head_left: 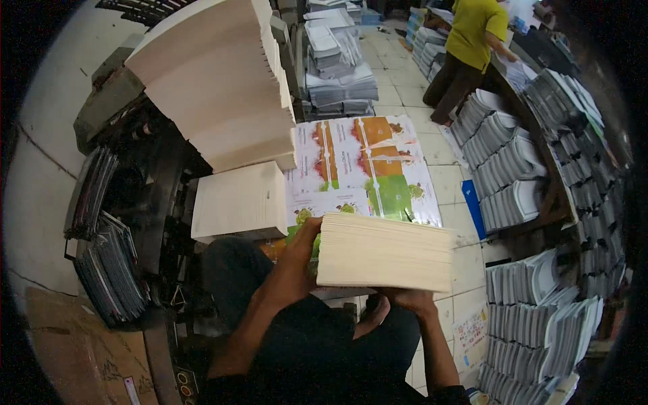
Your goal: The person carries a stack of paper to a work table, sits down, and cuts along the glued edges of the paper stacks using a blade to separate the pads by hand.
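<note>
A thick stack of cream folded paper (385, 253) is held between my hands, above my lap. My left hand (297, 256) is closed round its left end, with the thumb on the upper edge. From below, my right hand (408, 300) supports the stack near its right end; most of those fingers are hidden under the paper. A similar cream paper block (241, 201) stands to the left of my left hand. Behind that block rises a tall pile of cream paper (216, 88), its layered edges facing right.
Printed orange and green sheets (368, 162) cover the surface ahead. Grey paper stacks (503, 155) line the right side, and more paper piles (341, 61) stand at the back. A person in a yellow shirt (476, 30) works at the far right. A cardboard box (88, 344) sits lower left.
</note>
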Demonstrator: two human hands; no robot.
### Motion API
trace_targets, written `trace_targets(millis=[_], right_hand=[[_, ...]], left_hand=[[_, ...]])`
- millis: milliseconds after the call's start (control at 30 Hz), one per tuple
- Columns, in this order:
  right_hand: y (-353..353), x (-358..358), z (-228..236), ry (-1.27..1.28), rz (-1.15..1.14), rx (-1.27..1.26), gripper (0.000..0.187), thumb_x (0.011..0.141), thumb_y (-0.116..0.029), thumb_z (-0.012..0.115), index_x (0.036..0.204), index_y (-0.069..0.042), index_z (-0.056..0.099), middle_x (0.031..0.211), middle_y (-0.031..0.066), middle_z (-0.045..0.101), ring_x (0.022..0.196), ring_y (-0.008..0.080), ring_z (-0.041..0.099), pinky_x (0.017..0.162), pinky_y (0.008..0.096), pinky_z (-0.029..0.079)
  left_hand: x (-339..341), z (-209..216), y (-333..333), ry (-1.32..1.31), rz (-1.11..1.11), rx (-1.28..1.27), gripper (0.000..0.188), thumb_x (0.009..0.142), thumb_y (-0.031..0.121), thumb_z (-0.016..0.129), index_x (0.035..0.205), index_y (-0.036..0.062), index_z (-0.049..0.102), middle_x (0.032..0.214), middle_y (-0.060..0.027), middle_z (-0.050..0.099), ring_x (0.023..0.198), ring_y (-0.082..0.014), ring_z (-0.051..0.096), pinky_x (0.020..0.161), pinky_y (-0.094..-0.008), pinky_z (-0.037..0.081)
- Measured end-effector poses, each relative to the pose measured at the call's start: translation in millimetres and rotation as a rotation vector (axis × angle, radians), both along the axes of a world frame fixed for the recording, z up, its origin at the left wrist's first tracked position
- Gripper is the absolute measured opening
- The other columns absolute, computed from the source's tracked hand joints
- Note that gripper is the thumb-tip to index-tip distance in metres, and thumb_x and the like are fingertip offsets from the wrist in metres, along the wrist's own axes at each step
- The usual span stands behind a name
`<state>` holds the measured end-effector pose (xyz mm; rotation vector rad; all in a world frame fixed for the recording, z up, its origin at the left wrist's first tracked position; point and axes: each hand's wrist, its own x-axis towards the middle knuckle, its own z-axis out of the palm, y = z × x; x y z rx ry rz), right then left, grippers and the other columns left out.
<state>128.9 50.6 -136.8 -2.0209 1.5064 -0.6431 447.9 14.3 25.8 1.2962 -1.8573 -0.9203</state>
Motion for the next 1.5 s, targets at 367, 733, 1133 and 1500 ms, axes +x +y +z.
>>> trace_targets(millis=[367, 733, 1133, 1500], right_hand=[[7, -10, -60, -0.357, -0.191, 0.092, 0.055, 0.078, -0.04, 0.083, 0.12, -0.007, 0.068, 0.118, 0.0163, 0.071, 0.113, 0.0364, 0.067, 0.099, 0.0521, 0.052], [3, -19, -121, -0.292, -0.024, -0.193, 0.11, 0.077, -0.052, 0.086, 0.158, 0.001, 0.034, 0.159, 0.0271, 0.042, 0.15, 0.0459, 0.034, 0.129, 0.0565, 0.012], [-20, -9, 149, -0.637, -0.024, -0.121, 0.09, 0.062, -0.018, 0.099, 0.139, -0.005, 0.056, 0.129, 0.0163, 0.06, 0.123, 0.0315, 0.06, 0.103, 0.0462, 0.051], [-46, 14, 110, -0.535, 0.028, -0.116, 0.109, 0.067, -0.006, 0.091, 0.159, -0.005, 0.032, 0.145, 0.018, 0.051, 0.138, 0.0337, 0.053, 0.118, 0.0436, 0.043]], left_hand=[[7, -60, 10, 0.158, -0.055, -0.033, 0.081, 0.071, -0.003, 0.088, 0.14, 0.0047, 0.046, 0.135, -0.0173, 0.059, 0.136, -0.035, 0.055, 0.113, -0.0413, 0.045], [-68, 82, -5, -0.654, -0.37, -0.228, 0.143, 0.068, 0.074, 0.082, 0.161, -0.0103, 0.015, 0.163, -0.043, 0.017, 0.156, -0.0537, 0.013, 0.127, -0.0609, 0.012], [4, 46, -5, -0.058, -0.052, -0.075, 0.083, 0.065, 0.027, 0.101, 0.129, -0.0004, 0.056, 0.121, -0.0185, 0.069, 0.114, -0.0324, 0.068, 0.099, -0.0465, 0.054], [32, -70, -1, -0.022, 0.138, 0.109, 0.112, 0.054, 0.015, 0.104, 0.146, 0.0018, 0.042, 0.12, -0.0189, 0.073, 0.116, -0.0326, 0.069, 0.102, -0.0453, 0.055]])
